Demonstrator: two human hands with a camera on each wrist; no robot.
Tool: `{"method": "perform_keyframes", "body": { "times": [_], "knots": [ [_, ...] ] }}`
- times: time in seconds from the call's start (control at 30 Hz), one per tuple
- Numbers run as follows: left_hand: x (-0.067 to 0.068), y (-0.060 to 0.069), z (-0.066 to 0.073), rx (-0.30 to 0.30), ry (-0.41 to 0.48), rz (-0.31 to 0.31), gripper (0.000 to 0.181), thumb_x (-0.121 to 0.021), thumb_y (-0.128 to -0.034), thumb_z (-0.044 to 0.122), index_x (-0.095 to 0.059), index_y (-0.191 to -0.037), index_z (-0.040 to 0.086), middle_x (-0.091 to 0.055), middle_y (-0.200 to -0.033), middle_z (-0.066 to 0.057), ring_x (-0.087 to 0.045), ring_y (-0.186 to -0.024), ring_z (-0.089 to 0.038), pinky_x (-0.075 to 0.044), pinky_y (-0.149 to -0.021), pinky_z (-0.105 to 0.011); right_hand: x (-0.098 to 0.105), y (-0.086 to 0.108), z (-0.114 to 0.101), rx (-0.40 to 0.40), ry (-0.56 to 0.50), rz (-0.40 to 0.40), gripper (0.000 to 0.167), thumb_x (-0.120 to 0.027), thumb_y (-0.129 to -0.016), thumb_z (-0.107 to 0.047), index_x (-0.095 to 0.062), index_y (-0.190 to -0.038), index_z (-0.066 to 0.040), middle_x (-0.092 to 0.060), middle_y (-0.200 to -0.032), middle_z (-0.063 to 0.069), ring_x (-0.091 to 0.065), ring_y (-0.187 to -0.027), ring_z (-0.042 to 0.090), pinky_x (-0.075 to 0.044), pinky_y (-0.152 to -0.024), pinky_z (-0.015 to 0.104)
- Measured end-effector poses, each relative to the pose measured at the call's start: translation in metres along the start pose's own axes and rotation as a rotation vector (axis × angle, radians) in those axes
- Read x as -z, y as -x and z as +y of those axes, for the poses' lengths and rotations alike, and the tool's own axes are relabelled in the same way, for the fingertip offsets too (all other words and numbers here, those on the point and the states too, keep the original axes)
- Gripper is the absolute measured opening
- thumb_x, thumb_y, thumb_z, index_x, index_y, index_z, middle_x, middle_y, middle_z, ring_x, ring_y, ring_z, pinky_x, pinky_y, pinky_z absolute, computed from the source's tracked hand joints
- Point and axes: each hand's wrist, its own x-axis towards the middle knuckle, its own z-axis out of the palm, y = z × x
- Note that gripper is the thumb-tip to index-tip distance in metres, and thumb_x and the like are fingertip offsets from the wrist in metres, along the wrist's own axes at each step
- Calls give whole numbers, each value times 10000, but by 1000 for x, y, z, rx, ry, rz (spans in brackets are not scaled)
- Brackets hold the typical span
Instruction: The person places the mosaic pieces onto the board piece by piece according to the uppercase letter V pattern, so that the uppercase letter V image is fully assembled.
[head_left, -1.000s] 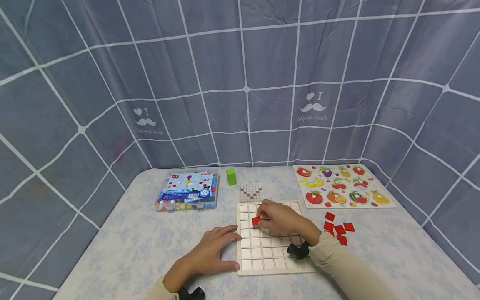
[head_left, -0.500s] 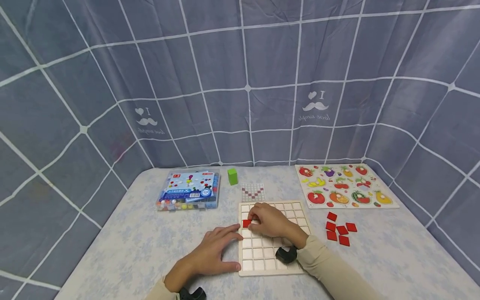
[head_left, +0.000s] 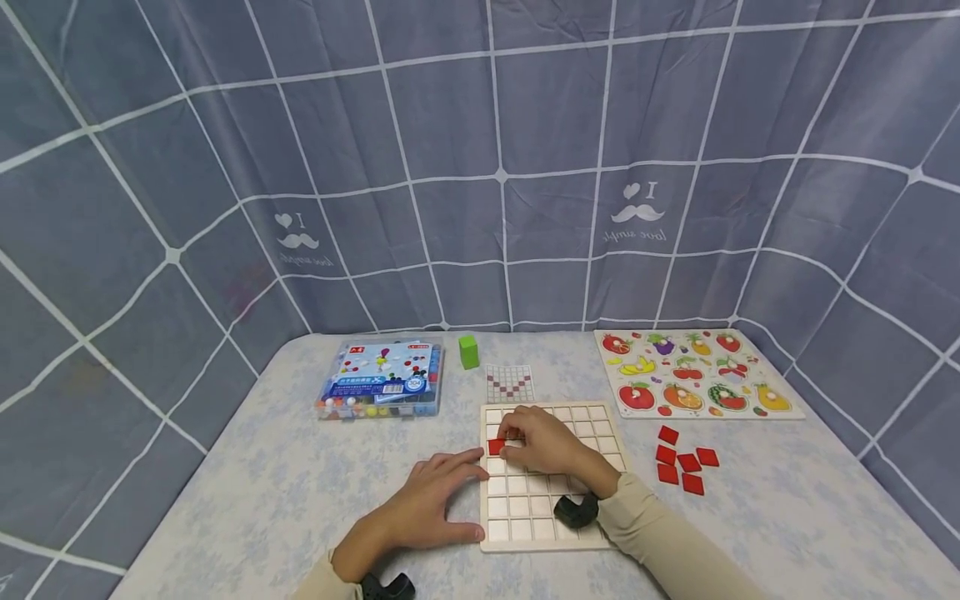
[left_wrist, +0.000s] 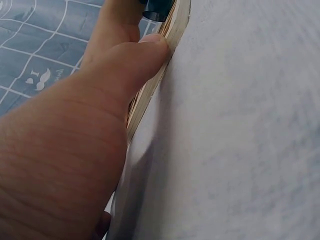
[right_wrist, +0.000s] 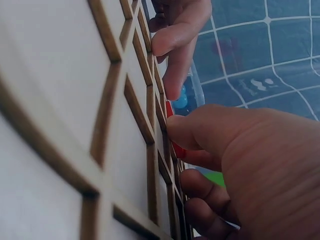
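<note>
A wooden grid board [head_left: 547,547] lies on the table. The left hand [head_left: 423,508] rests against its left edge, fingers spread and thumb at the lower left; the left wrist view shows the thumb touching the board's rim [left_wrist: 145,102]. Over the upper left cells, the right hand [head_left: 546,442] pinches a red square tile [head_left: 496,447] between thumb and fingers in the leftmost column. In the right wrist view the tile [right_wrist: 178,150] is mostly hidden behind the fingers. Several loose red tiles [head_left: 667,454] lie to the right of the board.
Behind the board lies a small pattern card [head_left: 510,383] with a V of dark squares. A green block [head_left: 468,352] stands beside it. At the back left is a clear box of coloured parts [head_left: 381,379]; at the back right, a fruit puzzle board [head_left: 693,373].
With the red tile in its fingers, the right hand has moved left across the board to the leftmost column. The left hand has stayed at the board's edge.
</note>
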Motion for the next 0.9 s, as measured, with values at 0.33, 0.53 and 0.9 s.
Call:
{"method": "perform_keyframes", "body": {
  "times": [0.33,0.53,0.9],
  "knots": [
    [-1,-1,-1,-19,-7,24,626,-683,-864,657,-553,-1369,310,-353,-1608,7,-382,-1365,-224,-310,-988,-573,-5,-1,6,-36,-150,34,69,-788,-854,-124,-742,-905,-135,-618,-851,-65,-568,-784,110,-457,-720,311],
    [-1,-1,-1,-10,-1,14,628,-682,-863,660,-551,-1367,310,-350,-1609,13,-374,-1368,-214,-309,-992,-565,-6,-2,7,-75,-160,37,53,-790,-854,-131,-754,-884,-157,-612,-839,-124,-545,-754,61,-444,-703,301],
    [0,0,1,-7,6,11,632,-687,-860,658,-560,-1359,291,-360,-1604,5,-383,-1358,-218,-313,-994,-574,-8,-2,8,-72,-157,41,91,-818,-843,-134,-751,-898,-161,-639,-850,-85,-574,-765,80,-450,-709,290]
  ]
}}
